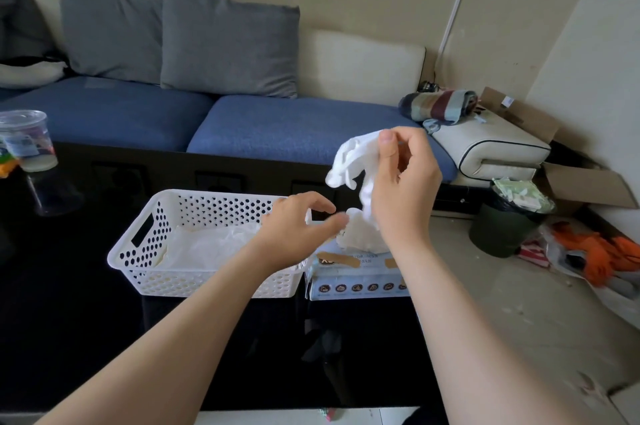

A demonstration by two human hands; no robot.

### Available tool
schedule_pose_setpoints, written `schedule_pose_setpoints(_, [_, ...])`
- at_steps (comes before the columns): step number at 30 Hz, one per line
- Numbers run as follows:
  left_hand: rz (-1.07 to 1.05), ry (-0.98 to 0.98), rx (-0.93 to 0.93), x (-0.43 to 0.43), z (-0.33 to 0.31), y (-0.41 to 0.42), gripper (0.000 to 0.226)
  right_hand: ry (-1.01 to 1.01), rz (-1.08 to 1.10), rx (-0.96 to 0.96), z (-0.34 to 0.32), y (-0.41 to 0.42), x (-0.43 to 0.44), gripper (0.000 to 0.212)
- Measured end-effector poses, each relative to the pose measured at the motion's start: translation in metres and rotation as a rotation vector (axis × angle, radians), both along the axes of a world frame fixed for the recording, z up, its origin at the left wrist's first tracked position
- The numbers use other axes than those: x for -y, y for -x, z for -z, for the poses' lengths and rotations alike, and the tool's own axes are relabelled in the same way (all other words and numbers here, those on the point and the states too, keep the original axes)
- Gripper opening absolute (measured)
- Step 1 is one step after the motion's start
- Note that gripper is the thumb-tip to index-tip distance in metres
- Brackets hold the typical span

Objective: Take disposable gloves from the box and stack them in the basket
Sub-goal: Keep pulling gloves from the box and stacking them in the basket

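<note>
A white perforated basket (145, 251) sits on the dark table, with thin translucent gloves (207, 244) lying flat inside. To its right stands the glove box (360, 281), white gloves bulging from its top opening (363, 234). My right hand (401, 178) is raised above the box and pinches a crumpled white glove (349, 161) between thumb and fingers. My left hand (298, 227) hovers over the basket's right end, fingers spread, its fingertips at the glove material poking out of the box; whether it grips that material is unclear.
A clear plastic cup (29, 140) stands at the table's left edge. Behind the table is a blue sofa (277, 123) with grey cushions. On the floor to the right are a full bin (509, 216), a cardboard box (588, 182) and orange items (602, 251).
</note>
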State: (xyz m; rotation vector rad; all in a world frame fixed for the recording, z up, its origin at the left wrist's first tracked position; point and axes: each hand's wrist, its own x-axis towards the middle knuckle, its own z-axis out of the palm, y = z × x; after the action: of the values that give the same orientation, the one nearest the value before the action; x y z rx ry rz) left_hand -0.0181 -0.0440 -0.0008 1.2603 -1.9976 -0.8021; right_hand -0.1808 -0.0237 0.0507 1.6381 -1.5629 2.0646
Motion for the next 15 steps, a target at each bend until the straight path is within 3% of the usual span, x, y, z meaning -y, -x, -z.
schedule_pose_setpoints(1, [0.012,-0.02,-0.118,-0.003,-0.007,-0.001,0.035,-0.009,-0.015,0.02,-0.002,-0.005,-0.002,0.024])
schedule_pose_setpoints(4, [0.025,-0.15,-0.384,-0.012,-0.024,-0.008,0.054,-0.1,-0.083,0.136,-0.005,-0.021,-0.007,0.024])
schedule_pose_setpoints(9, [0.049,-0.406,-0.54,-0.014,-0.037,-0.031,0.066,-0.396,-0.158,0.355,0.005,-0.036,0.003,0.014])
schedule_pose_setpoints(11, [0.012,-0.443,-0.595,-0.013,-0.039,-0.042,0.054,-0.51,-0.23,0.516,0.005,-0.042,0.002,0.011])
schedule_pose_setpoints(13, [-0.036,-0.419,-0.614,-0.013,-0.038,-0.049,0.037,-0.597,-0.282,0.647,0.004,-0.047,0.0,0.029])
schedule_pose_setpoints(15, [-0.118,-0.387,-0.627,-0.011,-0.035,-0.054,0.036,-0.669,-0.313,0.685,0.005,-0.049,0.001,0.048])
